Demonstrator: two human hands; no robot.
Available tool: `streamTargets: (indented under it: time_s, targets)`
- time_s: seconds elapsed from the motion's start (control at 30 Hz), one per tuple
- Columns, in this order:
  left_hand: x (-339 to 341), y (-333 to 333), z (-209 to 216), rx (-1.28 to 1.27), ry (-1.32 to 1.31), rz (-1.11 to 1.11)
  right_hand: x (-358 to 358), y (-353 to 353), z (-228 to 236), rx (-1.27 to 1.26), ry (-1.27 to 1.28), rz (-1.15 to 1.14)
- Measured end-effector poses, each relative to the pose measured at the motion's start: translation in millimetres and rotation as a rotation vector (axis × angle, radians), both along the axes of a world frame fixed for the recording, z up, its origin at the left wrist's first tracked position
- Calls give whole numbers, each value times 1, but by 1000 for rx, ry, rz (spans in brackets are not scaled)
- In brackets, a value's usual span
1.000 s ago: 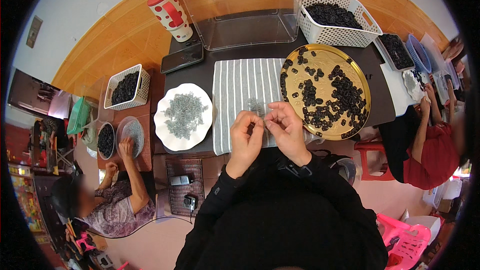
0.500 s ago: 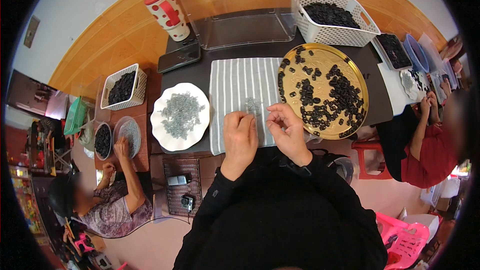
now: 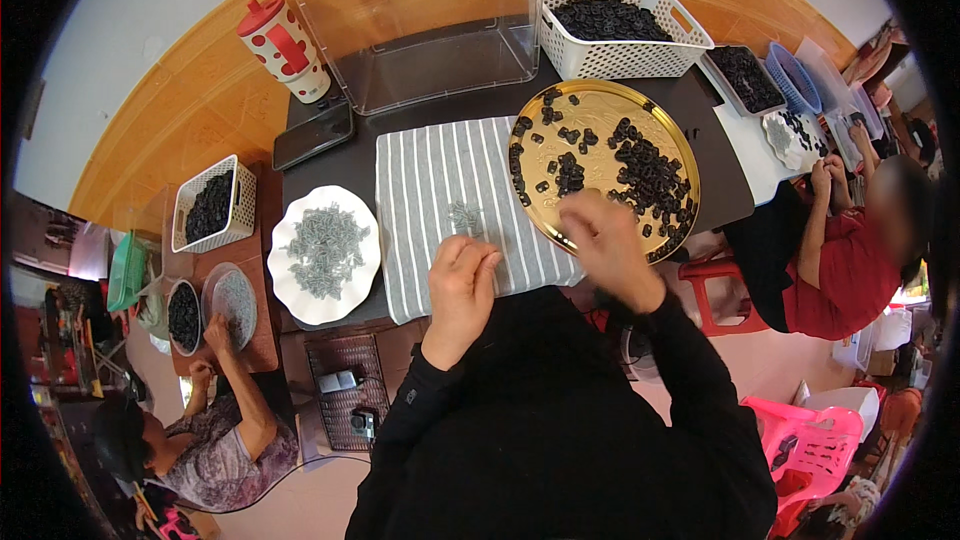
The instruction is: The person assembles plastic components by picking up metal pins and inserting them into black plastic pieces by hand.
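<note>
A dark rectangular phone screen (image 3: pixel 312 135) lies flat on the worktop (image 3: pixel 330 175), beside a red-and-white patterned canister (image 3: pixel 284 48).

Both forearms, in black sleeves, rose from the lower edge of the head view. The left hand (image 3: pixel 462 285) lay knuckles up with its fingers (image 3: pixel 478 252) curled loosely inward. The right hand (image 3: pixel 608 245) reached farther forward and to the right, slightly blurred, its fingers bent and pointing downward. The two hands stood apart, not touching. Whether either hand pinched anything could not be told.
</note>
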State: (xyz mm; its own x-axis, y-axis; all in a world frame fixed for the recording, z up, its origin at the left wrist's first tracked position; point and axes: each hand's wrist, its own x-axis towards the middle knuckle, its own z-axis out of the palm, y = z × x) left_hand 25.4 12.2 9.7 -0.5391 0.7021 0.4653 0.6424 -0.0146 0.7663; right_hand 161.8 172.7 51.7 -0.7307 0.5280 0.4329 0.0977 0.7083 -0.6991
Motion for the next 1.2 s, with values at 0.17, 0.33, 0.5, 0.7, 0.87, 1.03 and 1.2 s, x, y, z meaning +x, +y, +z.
streamTargets:
  time_s: [0.17,0.33,0.5,0.7,0.87,1.03,1.2]
  targets:
    - [5,7,0,-76,278,95,14,50,3,336,-267,-211]
    - [4,10,-3,-107,290,141,10,57,-3,330,-550,-110]
    - [7,5,2,7,220,152,10,64,-7,264,-503,-96]
    - [24,-5,17,164,-1009,-157,-2,-17,15,246,-17,177]
    - [12,-14,7,233,-986,-204,-22,-58,-3,184,141,256]
    - [-7,-28,5,130,-461,73,1,-11,1,199,-19,87]
    - [-21,-23,-2,-94,283,271,24,14,2,211,-255,6]
